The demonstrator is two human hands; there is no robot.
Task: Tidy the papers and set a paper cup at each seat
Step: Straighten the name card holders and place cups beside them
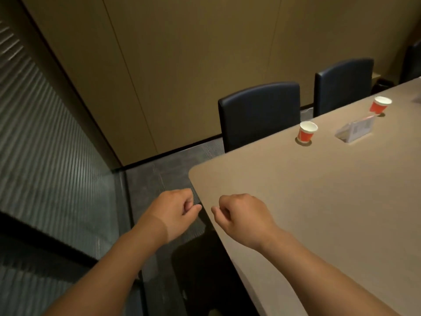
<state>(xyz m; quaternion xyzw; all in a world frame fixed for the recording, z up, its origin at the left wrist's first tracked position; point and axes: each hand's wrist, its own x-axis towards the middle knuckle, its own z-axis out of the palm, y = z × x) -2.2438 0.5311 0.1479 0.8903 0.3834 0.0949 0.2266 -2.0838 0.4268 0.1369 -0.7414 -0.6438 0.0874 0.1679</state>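
Observation:
Two red-and-white paper cups stand on the beige table (pixel 319 213): the nearer cup (pixel 307 132) in front of the closest dark chair (pixel 259 112), the farther cup (pixel 380 105) in front of the second chair (pixel 341 84). My left hand (pixel 175 210) hovers over the floor just off the table's rounded corner, fingers curled, holding nothing. Curled the same way and holding nothing, my right hand (pixel 241 215) is above the table's near edge. No loose papers are in view.
A small folded card stand (pixel 355 131) sits on the table between the two cups. A third chair (pixel 412 62) shows at the far right. Tan wall panels run behind the chairs, ribbed grey panelling lies left, and dark carpet (pixel 159 176) is below.

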